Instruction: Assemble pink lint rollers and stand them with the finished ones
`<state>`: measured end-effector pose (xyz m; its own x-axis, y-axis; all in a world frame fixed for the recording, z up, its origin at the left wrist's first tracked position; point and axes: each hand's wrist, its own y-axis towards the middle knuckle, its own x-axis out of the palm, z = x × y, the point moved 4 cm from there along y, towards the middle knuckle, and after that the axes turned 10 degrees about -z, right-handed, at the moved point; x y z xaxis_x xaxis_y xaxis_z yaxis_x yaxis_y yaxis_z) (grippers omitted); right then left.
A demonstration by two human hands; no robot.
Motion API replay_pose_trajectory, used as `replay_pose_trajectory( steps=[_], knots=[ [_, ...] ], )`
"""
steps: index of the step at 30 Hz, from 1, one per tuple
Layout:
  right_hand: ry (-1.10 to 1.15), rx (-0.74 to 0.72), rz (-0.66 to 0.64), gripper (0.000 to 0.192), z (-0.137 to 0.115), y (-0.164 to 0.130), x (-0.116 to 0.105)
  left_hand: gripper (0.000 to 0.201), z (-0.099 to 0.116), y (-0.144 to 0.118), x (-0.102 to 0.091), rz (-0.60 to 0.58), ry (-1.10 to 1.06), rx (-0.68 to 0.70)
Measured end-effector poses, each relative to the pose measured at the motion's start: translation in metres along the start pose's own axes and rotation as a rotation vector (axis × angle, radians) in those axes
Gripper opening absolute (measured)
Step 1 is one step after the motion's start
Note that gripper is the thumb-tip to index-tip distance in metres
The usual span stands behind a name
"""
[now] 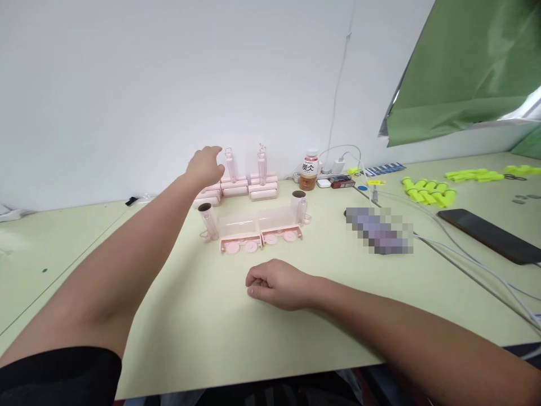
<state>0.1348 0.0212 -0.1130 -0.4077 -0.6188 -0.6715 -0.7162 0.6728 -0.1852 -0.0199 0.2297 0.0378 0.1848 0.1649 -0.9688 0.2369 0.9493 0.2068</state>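
My left hand (205, 165) is stretched far forward over a stack of pink lint-roller parts (235, 186) by the wall, fingers spread and empty, its fingertips close to an upright pink handle (230, 163). A second pink handle (262, 163) stands on a pink block (263, 189) to the right. Nearer to me lie two clear covers with pink bases (261, 230), flanked by two paper rolls on holders (208, 221) (298, 206). My right hand (276, 283) rests on the pale green table (203, 316), fingers loosely curled with nothing in them.
A drink bottle (310, 170) stands near the wall beside a charger and small boxes. White cables (456, 248) run across the right side. A black phone (490, 234) lies at the right, with yellow plastic parts (426, 190) behind it. Green sheeting (465, 67) hangs at the upper right.
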Motion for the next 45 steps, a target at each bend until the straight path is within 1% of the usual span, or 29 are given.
replay_pose_trajectory(
  steps=[2,4,6,7,9,11,12,14,17,21,23,25,27,29,31,33,35,36,38,39,40,41,42,43,45],
  knots=[
    [-0.005,0.003,-0.009,0.017,0.000,0.000,0.000,0.081,0.003,0.020,0.010,-0.077,0.096,0.013],
    [-0.008,0.006,-0.014,0.018,-0.001,0.000,0.001,0.090,0.006,0.034,0.018,-0.144,0.152,0.031],
    [-0.008,0.005,-0.020,0.018,-0.001,0.001,0.001,0.089,0.010,0.043,0.025,-0.184,0.187,0.051],
    [-0.011,0.001,-0.022,0.018,-0.002,0.001,0.001,0.086,0.015,0.046,0.027,-0.182,0.197,0.064],
    [-0.026,-0.008,-0.024,0.018,-0.003,0.002,0.002,0.079,0.029,0.049,0.030,-0.129,0.193,0.119],
    [-0.044,-0.015,-0.021,0.018,-0.003,0.003,0.002,0.075,0.050,0.049,0.033,-0.062,0.170,0.220],
    [-0.050,-0.017,-0.020,0.018,-0.003,0.003,0.002,0.074,0.062,0.049,0.035,-0.051,0.161,0.277],
    [-0.056,-0.024,-0.021,0.017,-0.002,0.004,0.002,0.074,0.083,0.049,0.041,-0.091,0.168,0.348],
    [-0.063,-0.043,-0.021,0.017,-0.003,0.003,0.002,0.064,0.100,0.054,0.045,-0.159,0.160,0.346],
    [-0.089,-0.070,-0.014,0.016,-0.005,0.002,0.001,0.041,0.103,0.057,0.042,-0.202,0.132,0.330],
    [-0.079,-0.070,-0.015,0.015,-0.006,0.002,0.000,0.034,0.100,0.054,0.038,-0.211,0.121,0.335],
    [-0.048,-0.066,-0.014,0.015,-0.006,0.001,0.000,0.030,0.095,0.049,0.032,-0.192,0.107,0.345],
    [0.008,-0.061,0.019,0.015,-0.005,0.001,0.000,0.029,0.089,0.040,0.022,-0.159,0.094,0.356],
    [0.076,-0.056,0.111,0.014,-0.002,0.002,-0.001,0.026,0.081,0.029,0.008,-0.098,0.044,0.365],
    [0.160,-0.039,0.246,0.014,0.003,0.004,-0.004,0.018,0.072,0.011,-0.014,0.022,-0.096,0.373],
    [0.275,-0.021,0.380,0.017,0.012,0.006,-0.011,0.012,0.062,-0.014,-0.038,0.168,-0.280,0.376],
    [0.414,-0.006,0.521,0.030,0.022,0.005,-0.024,0.010,0.054,-0.046,-0.060,0.277,-0.454,0.360],
    [0.476,-0.006,0.600,0.042,0.027,0.004,-0.032,0.010,0.050,-0.063,-0.068,0.327,-0.531,0.355],
    [0.570,-0.020,0.749,0.064,0.034,-0.002,-0.051,0.008,0.044,-0.097,-0.079,0.394,-0.679,0.347],
    [0.594,-0.070,0.787,0.070,0.035,-0.005,-0.059,0.007,0.041,-0.112,-0.081,0.415,-0.748,0.360],
    [0.597,-0.143,0.804,0.069,0.033,-0.008,-0.065,0.007,0.039,-0.126,-0.080,0.398,-0.820,0.378],
    [0.586,-0.213,0.807,0.062,0.030,-0.011,-0.070,0.007,0.037,-0.137,-0.076,0.373,-0.912,0.401],
    [0.575,-0.274,0.805,0.054,0.026,-0.013,-0.072,0.009,0.035,-0.146,-0.068,0.318,-1.009,0.410],
    [0.570,-0.315,0.798,0.047,0.023,-0.015,-0.072,0.011,0.031,-0.155,-0.060,0.302,-1.109,0.403],
    [0.594,-0.348,0.775,0.038,0.016,-0.018,-0.067,0.020,0.022,-0.169,-0.040,0.362,-1.304,0.367]
  ],
)
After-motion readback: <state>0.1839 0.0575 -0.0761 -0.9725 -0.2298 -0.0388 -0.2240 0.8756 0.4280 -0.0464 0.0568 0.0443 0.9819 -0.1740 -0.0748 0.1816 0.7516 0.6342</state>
